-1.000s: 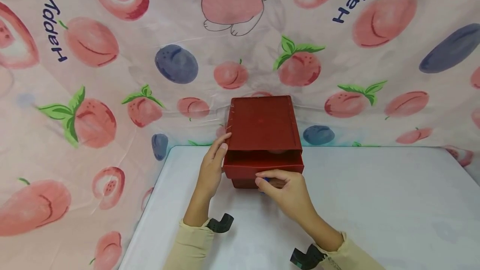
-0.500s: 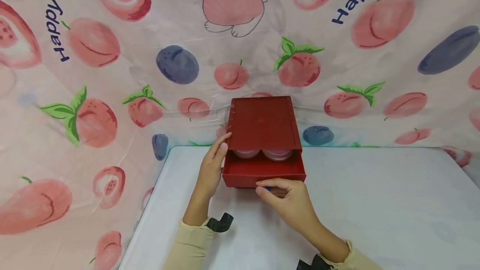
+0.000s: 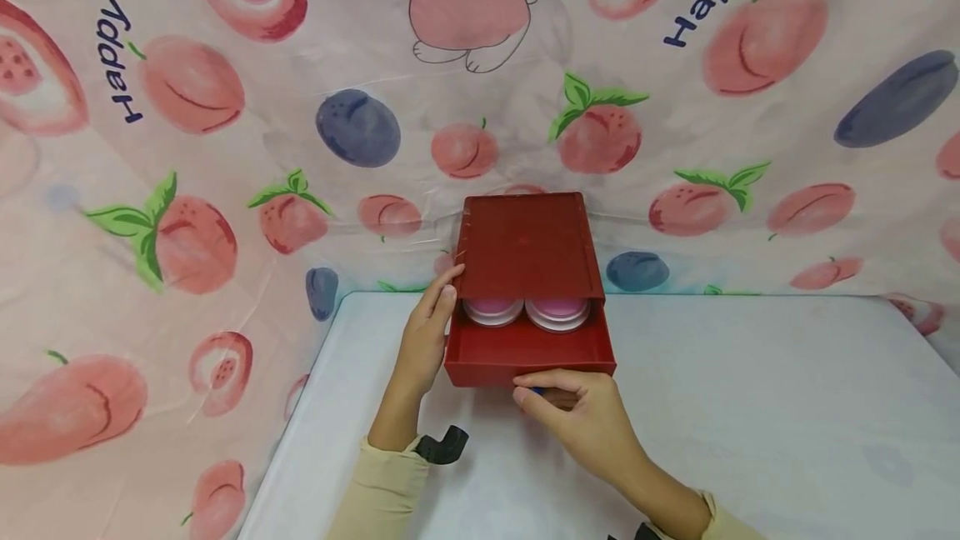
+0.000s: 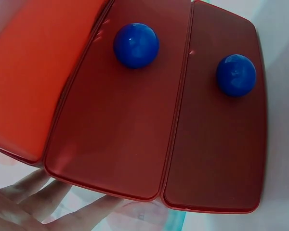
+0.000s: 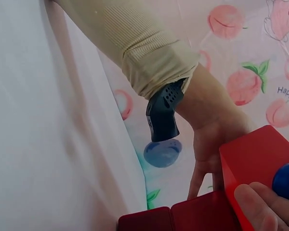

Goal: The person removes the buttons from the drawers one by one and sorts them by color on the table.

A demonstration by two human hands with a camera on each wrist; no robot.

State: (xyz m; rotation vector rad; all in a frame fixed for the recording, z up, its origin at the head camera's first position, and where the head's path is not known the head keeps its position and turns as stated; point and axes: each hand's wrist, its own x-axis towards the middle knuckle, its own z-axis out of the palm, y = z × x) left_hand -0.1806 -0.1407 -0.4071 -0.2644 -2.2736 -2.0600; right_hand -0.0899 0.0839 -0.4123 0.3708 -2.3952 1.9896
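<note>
A red drawer cabinet stands at the back of the table, its top drawer pulled out. Inside that drawer sit two round tubs with pink tops, the left tub beside the right tub, both partly under the cabinet top. My right hand pinches the drawer's blue knob. Against the cabinet's left side rests my left hand, fingers extended. In the left wrist view, two lower drawers each carry a blue knob, the middle knob and the bottom knob.
The white table stretches out on both sides of the cabinet. Behind it hangs a fruit-printed cloth, close to the cabinet's back. A black wrist device sits at the left cuff.
My right hand has drawn the top drawer out toward me, bringing the two pink-topped tubs into view. My left hand has stayed on the cabinet's side.
</note>
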